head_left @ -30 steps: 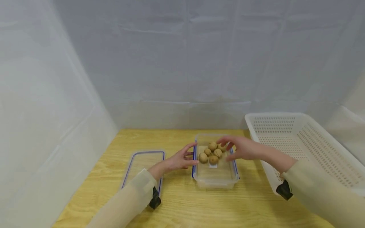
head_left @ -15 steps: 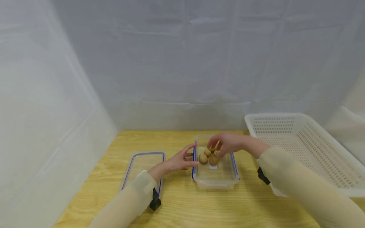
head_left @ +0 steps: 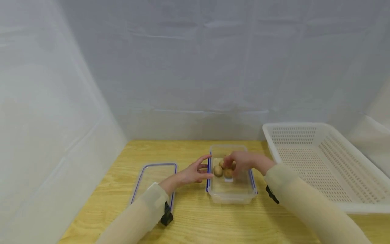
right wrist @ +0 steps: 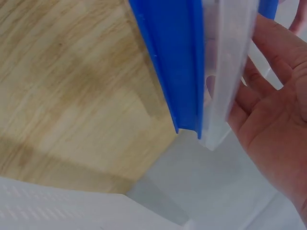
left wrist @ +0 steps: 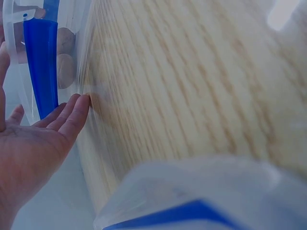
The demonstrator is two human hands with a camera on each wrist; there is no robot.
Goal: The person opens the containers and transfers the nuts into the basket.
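Note:
A clear plastic food container (head_left: 231, 195) with blue side latches stands on the table, several walnuts (head_left: 217, 170) inside. Against its left side my left hand (head_left: 193, 172) rests with fingers spread and thumb by the rim; the left wrist view shows these fingertips (left wrist: 74, 115) next to the blue latch (left wrist: 42, 67). My right hand (head_left: 242, 162) reaches over the right wall, fingers bent down among the walnuts. In the right wrist view its fingers pass behind the clear wall (right wrist: 232, 67); I cannot tell whether they pinch a walnut.
A clear lid (head_left: 155, 173) with a blue seal lies on the wooden table (head_left: 198, 217), partly under the left forearm. At the right stands a large white perforated basket (head_left: 317, 169). White sheeting (head_left: 195, 67) hangs behind and at the sides.
My right hand has moved left and down from the container's right rim into the walnuts. The left hand has stayed at the container's left side.

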